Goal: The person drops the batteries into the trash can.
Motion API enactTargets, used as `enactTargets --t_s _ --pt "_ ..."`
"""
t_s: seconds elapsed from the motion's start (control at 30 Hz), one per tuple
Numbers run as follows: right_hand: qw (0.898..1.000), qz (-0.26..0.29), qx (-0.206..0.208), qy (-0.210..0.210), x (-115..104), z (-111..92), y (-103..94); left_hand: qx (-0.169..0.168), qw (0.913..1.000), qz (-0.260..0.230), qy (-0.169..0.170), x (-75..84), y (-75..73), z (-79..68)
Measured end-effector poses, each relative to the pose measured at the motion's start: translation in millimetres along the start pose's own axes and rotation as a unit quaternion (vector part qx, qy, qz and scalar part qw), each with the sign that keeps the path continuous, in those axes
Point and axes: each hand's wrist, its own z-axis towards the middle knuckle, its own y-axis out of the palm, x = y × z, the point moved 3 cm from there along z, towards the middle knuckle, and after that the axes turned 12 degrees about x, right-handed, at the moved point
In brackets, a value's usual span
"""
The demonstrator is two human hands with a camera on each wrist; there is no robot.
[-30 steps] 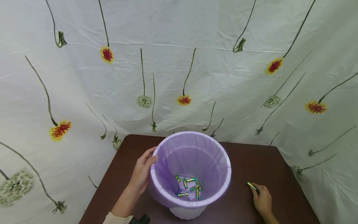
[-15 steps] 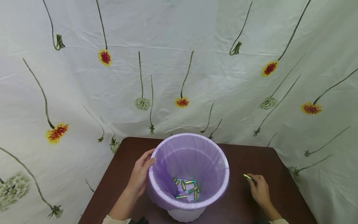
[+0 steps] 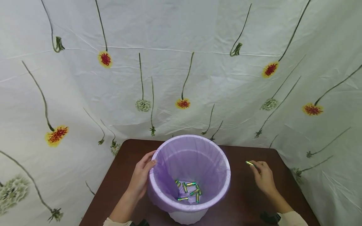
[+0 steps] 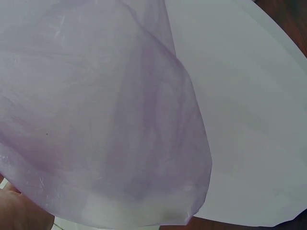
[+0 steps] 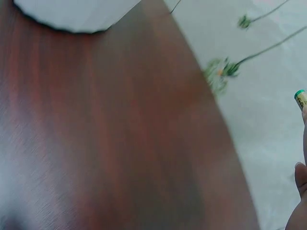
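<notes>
A white bin (image 3: 188, 216) lined with a thin purple bag (image 3: 192, 157) stands mid-table in the head view. My left hand (image 3: 140, 175) grips the left side of its rim, thumb over the edge. Several green-and-gold batteries (image 3: 190, 184) lie scattered on the bottom inside. To the right of the bin, my right hand (image 3: 264, 179) pinches one more battery (image 3: 250, 163) between thumb and fingers. In the right wrist view just the green-ended tip of that battery (image 5: 301, 98) shows at the right edge. The left wrist view is mostly filled by the bag's loose overhang (image 4: 120, 120).
The dark brown wooden table (image 3: 234, 213) has rounded far corners. Behind it and along both sides hangs a pale curtain (image 3: 169, 78) printed with flowers, close to the table's far edge.
My right hand has moved up and away from me in the head view, carrying the battery. My left hand keeps its grip on the rim, and the whole view has shifted slightly.
</notes>
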Motion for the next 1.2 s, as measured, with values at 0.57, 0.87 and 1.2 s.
enactTargets --t_s 0.57,0.87,1.2 --pt "0.988 0.114 0.005 -0.102 -82 69 -5.6 -0.008 0.9999 -0.006 0.002 -1.9 0.6 -0.1" --pt "0.966 0.19 -0.017 -0.176 -136 89 -2.2 -0.007 0.9999 -0.008 0.008 0.0 -0.4 0.6" --pt "0.94 0.244 -0.061 -0.231 -184 93 9.3 -0.005 1.0 0.002 0.004 0.8 -0.3 0.5"
